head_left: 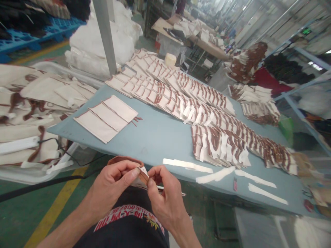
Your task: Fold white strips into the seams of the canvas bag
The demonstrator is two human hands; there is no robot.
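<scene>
Between my two hands, in front of the table's near edge, is a brown strap [143,178] with a small white piece against it. My left hand [116,181] pinches the strap's left side, thumb on top. On the other side my right hand [165,189] grips it between thumb and fingertips. Part of the strap loops up behind my left fingers. A cream fabric panel [107,117] with brown seams and loose brown ends lies flat on the blue-grey table [144,144] beyond my left hand. White strips [187,165] lie along the near edge to the right.
Long overlapping rows of cream panels with brown trim [165,93] cover the table's far side. A shorter stack [219,144] carries white strips. At the left stands a white bin [38,177] of fabric pieces. A grey post [106,34] rises behind the table's far left edge.
</scene>
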